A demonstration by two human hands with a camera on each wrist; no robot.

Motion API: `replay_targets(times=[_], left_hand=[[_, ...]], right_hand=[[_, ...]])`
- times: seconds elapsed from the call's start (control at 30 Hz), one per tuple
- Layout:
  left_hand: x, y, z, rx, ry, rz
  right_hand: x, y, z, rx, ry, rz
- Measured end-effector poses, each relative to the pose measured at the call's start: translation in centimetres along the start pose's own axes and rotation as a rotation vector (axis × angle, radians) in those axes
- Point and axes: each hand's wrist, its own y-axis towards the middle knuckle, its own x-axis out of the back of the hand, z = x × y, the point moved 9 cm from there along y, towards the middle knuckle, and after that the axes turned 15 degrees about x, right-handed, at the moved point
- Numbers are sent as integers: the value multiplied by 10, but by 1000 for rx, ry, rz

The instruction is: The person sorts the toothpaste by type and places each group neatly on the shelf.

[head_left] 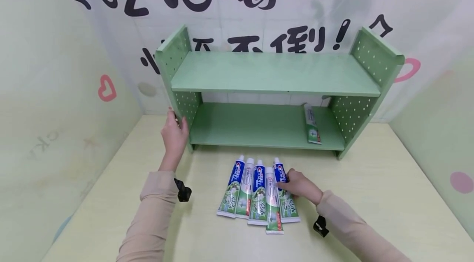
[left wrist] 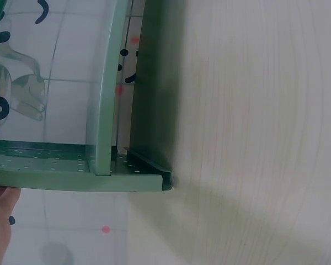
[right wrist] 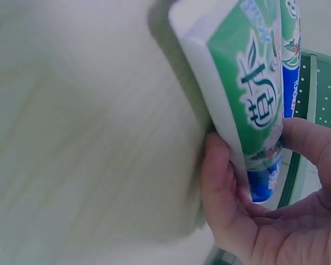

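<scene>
My left hand [head_left: 174, 136] grips the left side panel of a green two-tier shelf rack [head_left: 277, 73], low on its front edge. In the left wrist view the fingers [left wrist: 5, 201] show at that panel's edge. On the table, several toothpaste tubes lie side by side, caps toward the rack. My right hand [head_left: 303, 187] pinches the rightmost blue-and-green toothpaste tube [head_left: 290, 210] between thumb and fingers. Left of it lie a white-and-green tube [head_left: 273, 200], a blue-and-green tube [head_left: 259, 192], another white-and-green tube [head_left: 245, 196] and a blue-and-green tube [head_left: 233, 186].
A white-and-green tube [head_left: 312, 124] lies on the lower shelf [head_left: 252, 126], toward its right end. The rack stands at the back of the pale table [head_left: 389, 196], against a wall with large black lettering. Side walls [head_left: 55, 89] flank the table.
</scene>
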Motion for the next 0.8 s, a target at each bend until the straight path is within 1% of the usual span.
replay_targets(times=[0.23, 0.33, 0.5, 0.63, 0.8], left_hand=[[-1, 2, 2, 25, 11, 12], [-1, 2, 1, 26, 8, 18], [0, 0, 2, 26, 1, 24], [0, 0, 2, 20, 4, 11], [-2, 1, 1, 11, 7, 9]], right_hand=[[1, 2, -3, 19, 43, -36], [2, 2, -4, 24, 54, -56], [6, 0, -4, 36, 44, -62], [16, -4, 1, 49, 52, -63], [36, -11, 13, 77, 68, -77]])
